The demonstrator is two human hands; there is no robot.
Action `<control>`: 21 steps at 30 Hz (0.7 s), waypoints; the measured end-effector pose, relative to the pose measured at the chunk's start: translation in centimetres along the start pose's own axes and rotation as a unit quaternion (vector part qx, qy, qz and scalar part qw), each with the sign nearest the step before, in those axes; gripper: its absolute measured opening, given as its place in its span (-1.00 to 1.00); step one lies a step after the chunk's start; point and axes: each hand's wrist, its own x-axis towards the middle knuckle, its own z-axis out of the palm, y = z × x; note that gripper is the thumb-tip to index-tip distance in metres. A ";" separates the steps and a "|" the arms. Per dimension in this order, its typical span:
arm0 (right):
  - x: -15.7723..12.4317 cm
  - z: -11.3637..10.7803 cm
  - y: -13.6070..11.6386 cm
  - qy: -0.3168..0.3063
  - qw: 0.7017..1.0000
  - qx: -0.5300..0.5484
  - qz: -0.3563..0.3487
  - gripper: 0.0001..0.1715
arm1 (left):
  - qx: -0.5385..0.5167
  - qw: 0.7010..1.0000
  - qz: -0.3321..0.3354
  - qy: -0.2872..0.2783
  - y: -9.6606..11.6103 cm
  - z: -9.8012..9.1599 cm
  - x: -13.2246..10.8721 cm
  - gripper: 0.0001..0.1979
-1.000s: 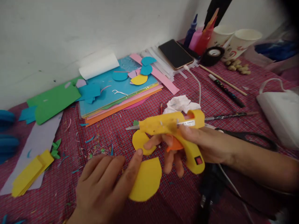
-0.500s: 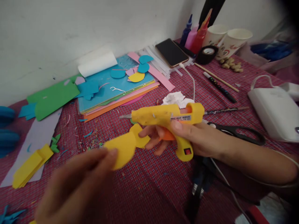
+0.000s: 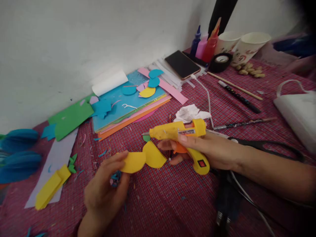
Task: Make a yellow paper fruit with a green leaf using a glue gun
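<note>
Red checked cloth (image 3: 172, 200) covers the table. Right hand (image 3: 209, 151) is wrapped around a yellow glue gun (image 3: 180, 131), its nozzle just above 2 yellow foam pieces (image 3: 143, 159) pinched in the left hand (image 3: 106, 191).

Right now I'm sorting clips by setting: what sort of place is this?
Probably a craft table: the right hand grips a yellow plastic hot-glue gun, the left hand pinches a yellow foam cut-out, and coloured foam sheets lie stacked nearby.
</note>
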 end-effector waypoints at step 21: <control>0.0 -0.3 0.1 -0.056 0.998 0.012 0.004 -0.46 | 0.046 0.981 0.148 -0.119 -0.4 -0.7 -1.4 -0.71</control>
